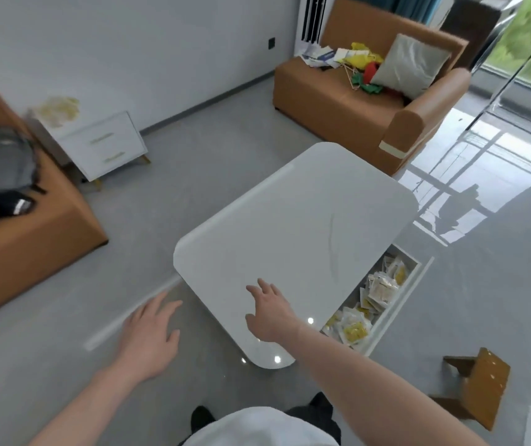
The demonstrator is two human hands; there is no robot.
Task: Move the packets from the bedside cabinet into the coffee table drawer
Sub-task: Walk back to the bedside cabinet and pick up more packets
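Between the white coffee table (289,239) and the bedside cabinet (103,146) by the far wall, the grey floor (193,156) is wide and free, with an orange sofa (32,246) on the left side and an orange armchair (354,104) behind the table. On the table's right side the drawer (399,304) stands pulled out, its rim well beyond the edge of the glossy surface. Many packets (376,291), white and yellow, lie in a loose heap inside the drawer. More yellowish packets (58,109) lie on top of the bedside cabinet, blurred and far from both hands. The right hand (270,312) is above the near corner of the surface, fingers spread, holding nothing; the drawer is just to its right. The left hand (151,336) hangs over the floor beside the table's near edge, also spread and empty. A wooden stool (479,384) stands at the right, near the drawer.
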